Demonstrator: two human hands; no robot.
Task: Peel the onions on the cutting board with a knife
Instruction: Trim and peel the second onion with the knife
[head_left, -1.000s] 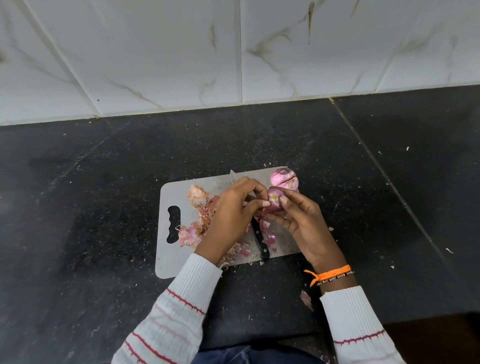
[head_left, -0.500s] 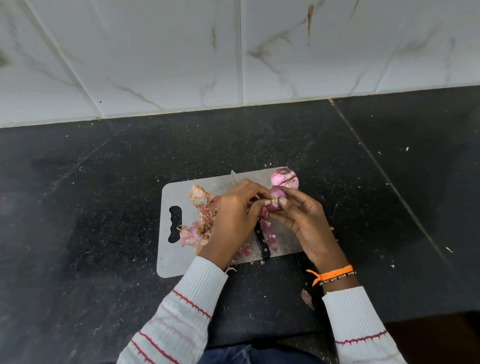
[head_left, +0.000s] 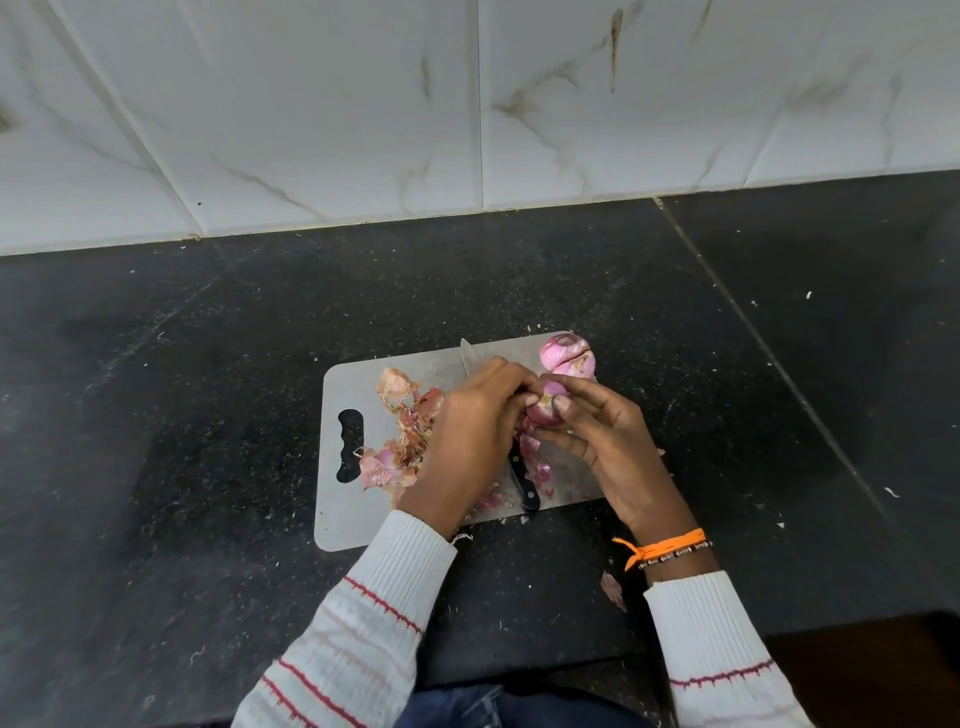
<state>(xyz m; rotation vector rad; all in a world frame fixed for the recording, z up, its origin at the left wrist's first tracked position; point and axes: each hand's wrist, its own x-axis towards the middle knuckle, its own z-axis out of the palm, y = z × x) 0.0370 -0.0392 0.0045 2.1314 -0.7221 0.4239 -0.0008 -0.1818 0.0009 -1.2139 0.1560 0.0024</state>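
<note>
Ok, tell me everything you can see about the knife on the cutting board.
The knife lies flat on the pale grey cutting board, running from far to near. Its black handle, with what look like small rivets, points toward the person and ends near the board's near edge. The silvery blade tip pokes out beyond the left hand, which covers the middle of the knife. Pink onion peels lie beside the handle. Whether either hand touches it cannot be told.

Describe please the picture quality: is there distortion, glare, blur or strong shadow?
Head view: wide-angle distortion bends the white marble wall tiles and their joints; the light is soft and even, with a dull sheen and no hard glare on the black speckled stone counter; only faint shadows lie under the hands; the grey plastic cutting board and the pink peeled onion look sharp.
</note>
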